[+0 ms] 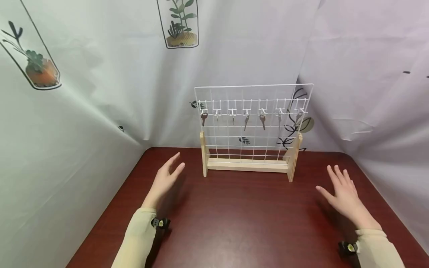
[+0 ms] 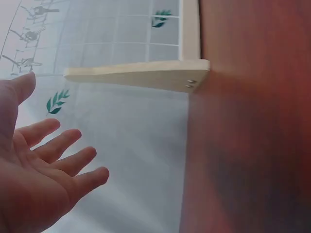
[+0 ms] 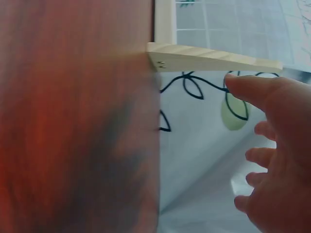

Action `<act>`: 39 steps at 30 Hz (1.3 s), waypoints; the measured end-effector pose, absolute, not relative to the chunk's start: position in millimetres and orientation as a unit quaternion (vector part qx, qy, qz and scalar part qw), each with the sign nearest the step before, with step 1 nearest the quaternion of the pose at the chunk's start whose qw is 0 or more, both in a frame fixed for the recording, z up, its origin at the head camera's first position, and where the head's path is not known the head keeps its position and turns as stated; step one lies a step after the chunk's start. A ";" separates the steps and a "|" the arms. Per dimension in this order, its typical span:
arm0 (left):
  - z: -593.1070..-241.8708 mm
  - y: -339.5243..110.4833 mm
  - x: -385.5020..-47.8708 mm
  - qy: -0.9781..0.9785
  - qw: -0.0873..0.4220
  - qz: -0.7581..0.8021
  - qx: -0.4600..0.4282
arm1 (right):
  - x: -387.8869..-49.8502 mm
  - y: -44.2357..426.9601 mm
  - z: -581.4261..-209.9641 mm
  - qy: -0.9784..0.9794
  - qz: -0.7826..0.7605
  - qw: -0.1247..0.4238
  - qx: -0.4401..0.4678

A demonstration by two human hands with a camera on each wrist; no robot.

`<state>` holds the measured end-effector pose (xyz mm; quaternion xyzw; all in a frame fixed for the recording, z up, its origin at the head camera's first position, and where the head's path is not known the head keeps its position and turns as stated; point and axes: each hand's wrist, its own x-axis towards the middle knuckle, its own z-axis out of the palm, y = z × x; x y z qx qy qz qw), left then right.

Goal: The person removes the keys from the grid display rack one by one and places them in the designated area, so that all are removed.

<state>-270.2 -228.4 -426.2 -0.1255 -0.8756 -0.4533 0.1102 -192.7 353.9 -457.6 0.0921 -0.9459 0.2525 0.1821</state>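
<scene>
A white wire grid rack (image 1: 253, 136) stands upright on a pale wooden base (image 1: 247, 165) near the table's back edge. Several keys hang in a row from its hooks, among them one at the left end (image 1: 204, 118) and one right of the middle (image 1: 263, 121). My left hand (image 1: 164, 181) is held above the table, left of the rack, fingers spread and empty. To the right of the rack, my right hand (image 1: 345, 197) hovers with fingers apart, also empty. Both palms show in the wrist views, the left (image 2: 43, 179) and right (image 3: 286, 155), touching nothing.
The dark red table (image 1: 248, 216) extends in front of the rack. Behind it and at both sides hangs light fabric (image 1: 248, 63) printed with plants. Each sleeve has a small dark device at the wrist.
</scene>
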 end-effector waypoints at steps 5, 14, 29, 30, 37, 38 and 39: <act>-408.4 -224.7 -289.1 -0.848 0.088 -0.503 -0.140 | -193.7 356.2 -437.2 -0.936 0.276 0.194 0.098; -376.0 -210.6 -329.6 -0.827 0.085 -0.535 -0.154 | -197.1 351.5 -400.1 -0.931 0.300 0.200 0.050; -377.9 -185.4 -384.3 -0.808 0.044 -0.564 -0.165 | -220.5 320.5 -355.3 -0.887 0.405 0.215 0.046; -377.4 -185.5 -385.3 -0.805 0.039 -0.569 -0.164 | -222.9 317.4 -352.2 -0.884 0.410 0.218 0.047; -355.7 -175.5 -370.3 -0.807 0.022 -0.567 -0.166 | -239.0 298.4 -333.2 -0.877 0.413 0.241 0.048; -352.5 -173.1 -367.7 -0.809 0.023 -0.563 -0.166 | -241.2 296.3 -331.1 -0.876 0.413 0.244 0.049; -350.1 -170.9 -365.9 -0.811 0.024 -0.561 -0.167 | -243.6 294.4 -329.1 -0.875 0.413 0.248 0.050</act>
